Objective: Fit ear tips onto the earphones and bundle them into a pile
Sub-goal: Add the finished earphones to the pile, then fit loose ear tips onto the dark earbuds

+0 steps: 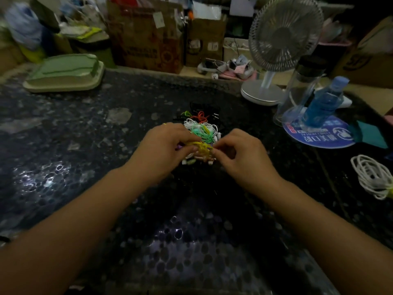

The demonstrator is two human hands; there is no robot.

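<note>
looking down from the head view, we see both forearms reaching in over a dark speckled table [63, 145]. our left hand [168, 147] and right hand [240, 154] meet near the middle, close together, both with fingers curled. between them we pinch a yellow earphone cord [202, 146]: the left grip is closed on one side of it, the right grip pinches the other side with thumb and forefinger. the picture is dim and a little blurred, so we cannot tell whether an ear tip is held as well.

just beyond our fingers lies the pile of earphones [202, 128], a tangle of white, green, orange and black cords resting on the table and touching the held cord. a few small pale pieces [209, 159] show just under our fingers; what they are we cannot tell.

at the far right edge a coiled white cable [371, 177] lies well apart from the pile. behind it a blue bottle [323, 103] and a clear tumbler [302, 86] stand beside a round blue printed fan [319, 135], with a white desk fan [285, 35] beyond. a green lidded box [63, 73] sits at the far left, and brown cardboard boxes [146, 39] line the back.
</note>
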